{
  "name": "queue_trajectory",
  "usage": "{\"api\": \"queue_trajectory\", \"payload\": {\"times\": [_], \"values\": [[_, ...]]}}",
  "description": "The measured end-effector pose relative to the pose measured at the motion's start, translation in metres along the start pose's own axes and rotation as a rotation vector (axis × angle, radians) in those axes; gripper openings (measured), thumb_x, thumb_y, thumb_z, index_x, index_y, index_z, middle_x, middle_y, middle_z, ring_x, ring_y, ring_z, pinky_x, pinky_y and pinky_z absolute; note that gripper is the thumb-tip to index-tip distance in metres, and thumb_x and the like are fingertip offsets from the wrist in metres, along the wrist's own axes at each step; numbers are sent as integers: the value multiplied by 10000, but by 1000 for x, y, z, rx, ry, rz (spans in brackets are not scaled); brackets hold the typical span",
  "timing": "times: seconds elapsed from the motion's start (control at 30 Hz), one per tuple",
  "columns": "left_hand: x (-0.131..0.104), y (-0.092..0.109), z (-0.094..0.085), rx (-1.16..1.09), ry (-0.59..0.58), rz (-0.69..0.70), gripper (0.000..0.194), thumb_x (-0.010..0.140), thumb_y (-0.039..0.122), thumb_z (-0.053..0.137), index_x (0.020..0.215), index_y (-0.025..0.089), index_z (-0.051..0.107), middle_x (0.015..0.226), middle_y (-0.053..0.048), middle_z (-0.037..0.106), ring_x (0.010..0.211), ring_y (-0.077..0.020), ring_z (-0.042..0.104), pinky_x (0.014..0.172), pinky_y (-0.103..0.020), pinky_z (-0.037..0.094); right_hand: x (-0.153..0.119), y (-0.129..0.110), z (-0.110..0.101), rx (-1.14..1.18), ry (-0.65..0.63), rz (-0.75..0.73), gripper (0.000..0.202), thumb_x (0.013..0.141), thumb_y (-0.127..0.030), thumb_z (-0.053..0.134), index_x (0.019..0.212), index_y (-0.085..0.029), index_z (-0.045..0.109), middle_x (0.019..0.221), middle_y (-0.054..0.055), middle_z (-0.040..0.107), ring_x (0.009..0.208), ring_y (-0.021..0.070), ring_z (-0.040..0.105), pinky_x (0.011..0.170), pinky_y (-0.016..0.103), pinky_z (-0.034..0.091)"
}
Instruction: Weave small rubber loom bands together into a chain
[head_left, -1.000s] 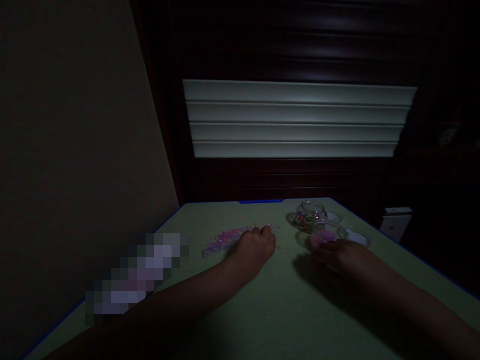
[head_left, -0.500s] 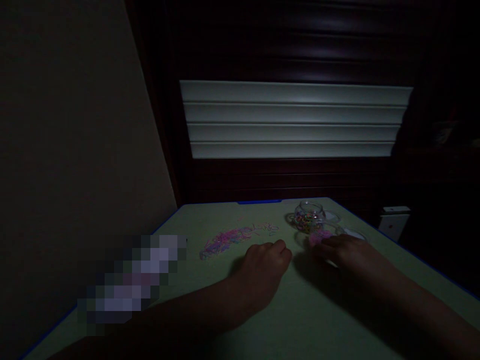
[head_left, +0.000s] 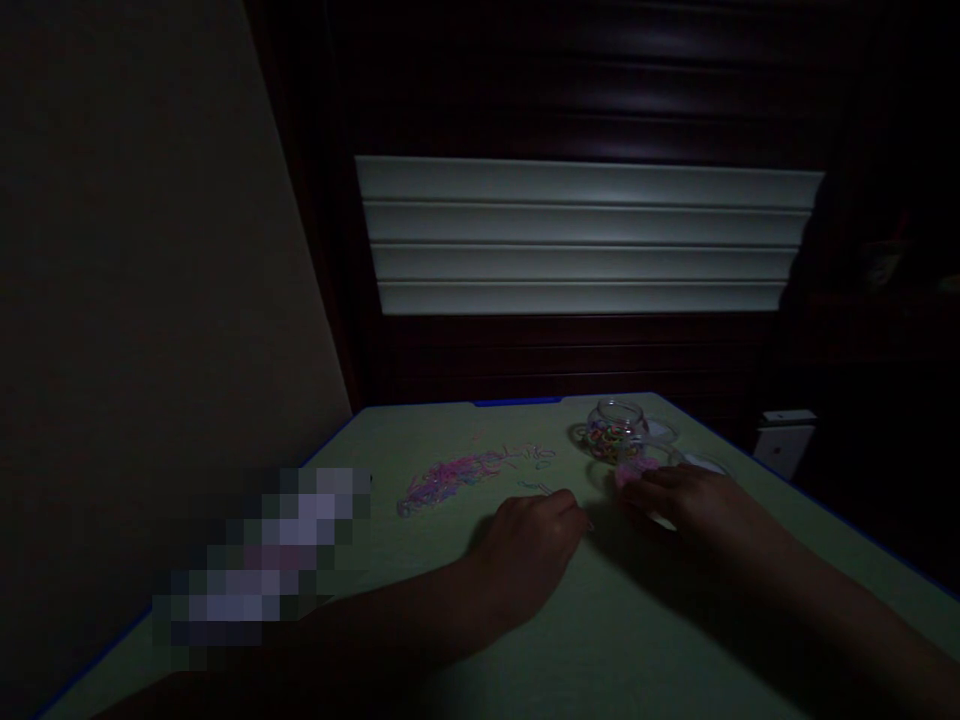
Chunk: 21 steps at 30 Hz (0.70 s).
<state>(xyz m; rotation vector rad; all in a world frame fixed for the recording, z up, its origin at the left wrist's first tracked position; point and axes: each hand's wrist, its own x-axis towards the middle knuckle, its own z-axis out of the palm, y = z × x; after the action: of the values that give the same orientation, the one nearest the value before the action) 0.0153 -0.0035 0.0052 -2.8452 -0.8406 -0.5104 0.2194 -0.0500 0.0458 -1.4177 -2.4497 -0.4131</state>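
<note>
A loose pile of small pink and purple rubber bands (head_left: 450, 478) lies on the table, with a few single ones trailing off to its right. My left hand (head_left: 534, 545) is closed in a pinch over the tabletop; a thin pale loop, apparently a rubber band (head_left: 590, 525), pokes out at its fingertips. To its right, my right hand (head_left: 686, 495) has its fingers curled on the near side of a clear jar (head_left: 656, 450) with pink rubber bands (head_left: 634, 470) in it. Its fingertips are partly hidden in shadow. Behind stands another clear jar (head_left: 619, 412) holding multicoloured bands.
Two round, pale lids (head_left: 705, 463) lie at the right of the jars. A blurred-out flat object (head_left: 277, 560) rests along the left side of the green, blue-edged table (head_left: 570, 640). A wall rises at the left, and a white box (head_left: 784, 445) stands beyond the right edge.
Several bands now show on the table just beyond my left hand, and a loop shows at its fingertips. My right hand has barely moved. The view has shifted slightly.
</note>
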Motion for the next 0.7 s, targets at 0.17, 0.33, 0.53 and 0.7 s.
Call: {"api": "queue_trajectory", "payload": {"times": [0.17,0.33,0.53,0.7], "values": [[1,0,0,-3,19,2,194,905,193,373,877,168,563,826,-11,572,729,-130,568,663,-260,464,-2,-3,-1,123,12,-76,169,847,-167,445,812,-175,610,725,43,606,633,134,533,581,252,328],[1,1,-2,-5,46,36,190,912,205,370,901,168,557,835,-9,575,725,-129,567,652,-258,461,-1,-8,-4,191,-47,-84,143,849,-193,476,847,-186,620,748,35,600,659,130,535,583,246,331],[1,3,-4,2,97,114,206,918,200,354,892,164,555,805,-13,574,720,-126,557,643,-251,455,-2,-8,-3,187,-36,-107,95,830,-192,520,816,-186,614,709,20,583,635,122,516,573,242,316],[1,3,-4,11,126,142,201,916,207,357,856,162,543,783,-10,566,692,-122,545,620,-245,449,-2,-8,-2,200,-40,-122,104,837,-182,514,835,-191,617,706,16,582,629,118,509,570,241,312]]}}
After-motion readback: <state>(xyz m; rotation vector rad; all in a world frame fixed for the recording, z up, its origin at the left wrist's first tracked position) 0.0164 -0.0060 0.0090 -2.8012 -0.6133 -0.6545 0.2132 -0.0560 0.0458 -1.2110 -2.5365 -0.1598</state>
